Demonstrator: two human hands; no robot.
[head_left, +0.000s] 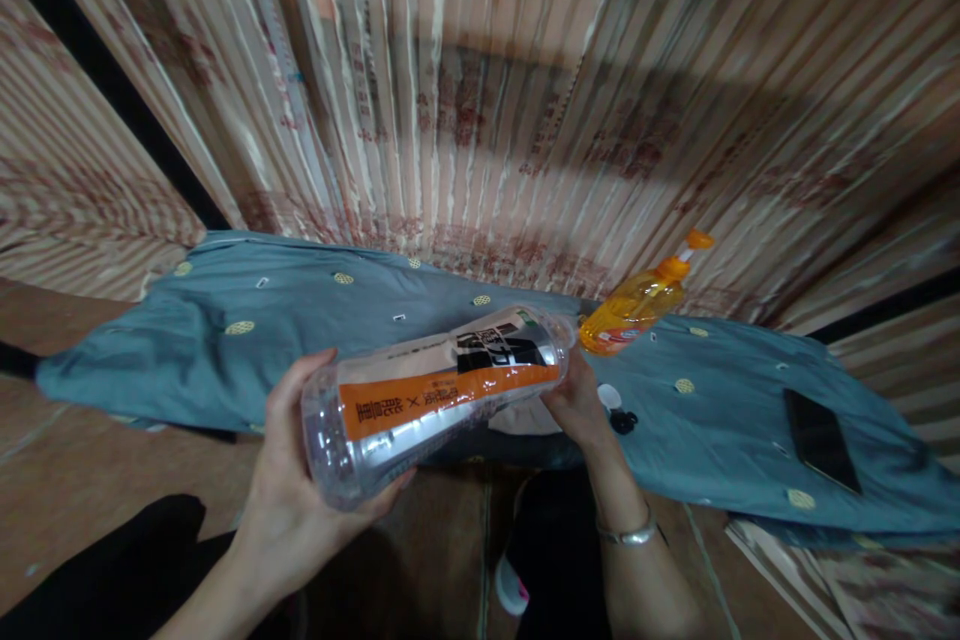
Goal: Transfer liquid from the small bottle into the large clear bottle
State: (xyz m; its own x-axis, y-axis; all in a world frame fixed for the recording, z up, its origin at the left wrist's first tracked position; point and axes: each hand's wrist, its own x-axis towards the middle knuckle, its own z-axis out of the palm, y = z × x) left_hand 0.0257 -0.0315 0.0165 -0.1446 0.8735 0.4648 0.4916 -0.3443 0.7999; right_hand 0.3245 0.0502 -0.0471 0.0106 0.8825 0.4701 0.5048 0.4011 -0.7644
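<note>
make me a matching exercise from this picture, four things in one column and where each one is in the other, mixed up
Things:
1. clear bottle
2. orange bottle
3. black phone
4. bracelet

Places:
A. lying flat on the blue cloth, far right
B. around the wrist of the right hand
C. held sideways between the left hand and the right hand
D. lying on its side at the back edge of the blue cloth

Pairs: 1-C, 2-D, 3-A, 4-B

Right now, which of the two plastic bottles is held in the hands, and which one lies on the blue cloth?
The clear plastic bottle with the orange label band is held by the left hand and right hand. The orange-yellow bottle lies untouched on the blue cloth.
</note>
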